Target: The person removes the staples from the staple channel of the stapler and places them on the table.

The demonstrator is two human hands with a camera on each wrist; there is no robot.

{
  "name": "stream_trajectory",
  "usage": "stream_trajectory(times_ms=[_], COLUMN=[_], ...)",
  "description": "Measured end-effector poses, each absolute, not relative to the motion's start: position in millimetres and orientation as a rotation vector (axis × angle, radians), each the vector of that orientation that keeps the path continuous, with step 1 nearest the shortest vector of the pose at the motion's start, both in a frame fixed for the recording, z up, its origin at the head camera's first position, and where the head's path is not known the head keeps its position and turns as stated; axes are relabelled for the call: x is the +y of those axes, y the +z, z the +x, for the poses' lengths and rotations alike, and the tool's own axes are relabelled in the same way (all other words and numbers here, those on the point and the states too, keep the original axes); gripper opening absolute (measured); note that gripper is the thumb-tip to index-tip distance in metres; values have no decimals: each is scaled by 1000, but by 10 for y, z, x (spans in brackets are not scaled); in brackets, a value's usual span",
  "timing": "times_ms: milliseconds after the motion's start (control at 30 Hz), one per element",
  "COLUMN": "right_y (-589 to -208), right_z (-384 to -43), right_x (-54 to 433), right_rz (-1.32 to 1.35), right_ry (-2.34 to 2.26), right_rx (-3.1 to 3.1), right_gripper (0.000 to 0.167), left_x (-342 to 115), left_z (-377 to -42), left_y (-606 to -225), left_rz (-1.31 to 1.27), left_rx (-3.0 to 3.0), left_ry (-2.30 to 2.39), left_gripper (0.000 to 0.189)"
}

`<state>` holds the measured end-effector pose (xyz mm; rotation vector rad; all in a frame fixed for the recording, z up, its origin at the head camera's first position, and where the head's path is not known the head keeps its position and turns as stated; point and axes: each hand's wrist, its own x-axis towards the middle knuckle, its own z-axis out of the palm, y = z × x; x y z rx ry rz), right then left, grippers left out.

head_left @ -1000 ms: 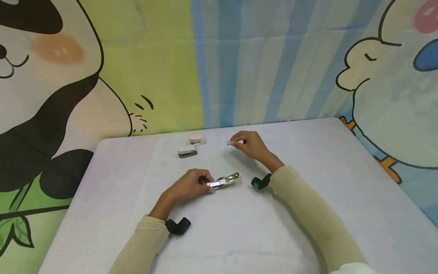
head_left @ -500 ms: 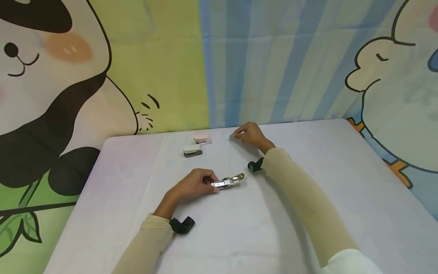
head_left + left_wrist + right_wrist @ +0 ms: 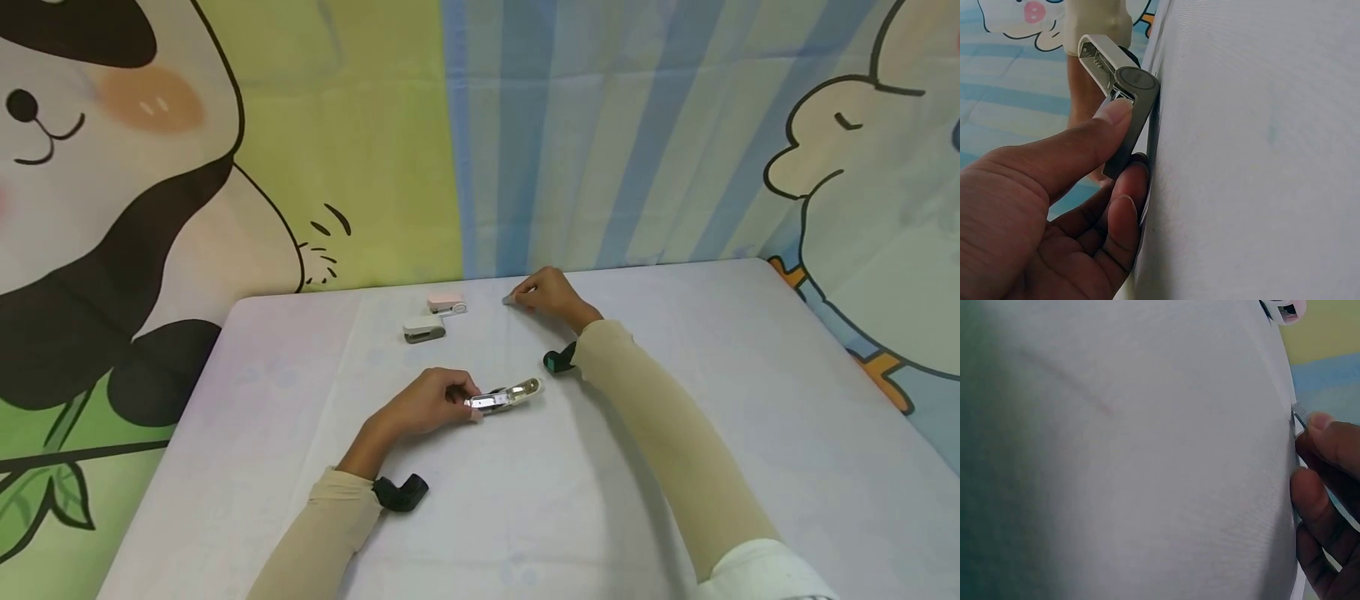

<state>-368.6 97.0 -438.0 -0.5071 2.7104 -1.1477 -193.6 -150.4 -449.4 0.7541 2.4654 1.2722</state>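
Note:
My left hand [image 3: 429, 403] grips the grey base of a small stapler [image 3: 504, 397], its top swung wide open so the metal inside shows. In the left wrist view the thumb presses near the hinge of this white and grey stapler [image 3: 1124, 81]. Toward the back of the table, my right hand [image 3: 552, 296] pinches a short strip of staples [image 3: 1300, 414] between thumb and forefinger, low at the tabletop. Whether the strip touches the table I cannot tell.
A white and grey stapler [image 3: 423, 328] and a pink stapler [image 3: 446, 302] stand close together at the back of the white table [image 3: 300, 467], left of the right hand. Behind the table's far edge hangs a printed cloth [image 3: 525, 125].
My right hand has moved away toward the back of the table and down with the strip of staples. The left hand keeps its grip on the opened stapler. The view has shifted slightly.

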Motion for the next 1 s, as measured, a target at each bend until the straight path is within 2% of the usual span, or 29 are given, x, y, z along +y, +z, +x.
stream_trajectory(times_ms=[467, 667, 1000], right_y=[-4219, -4112, -3882], right_z=[-3656, -3609, -3164], right_x=[1122, 1177, 1211], right_rz=[-627, -794, -1074], right_ry=[-917, -737, -904], right_rx=[2738, 2698, 2510], right_gripper=[11, 18, 36], left_x=[-1496, -1509, -1511], left_z=[-1925, -1917, -1948], left_y=[-4467, -4468, -4516], left_rz=[736, 739, 750], left_rx=[2457, 2453, 2433], left_ry=[1275, 1286, 1295], left_gripper=[18, 18, 20])
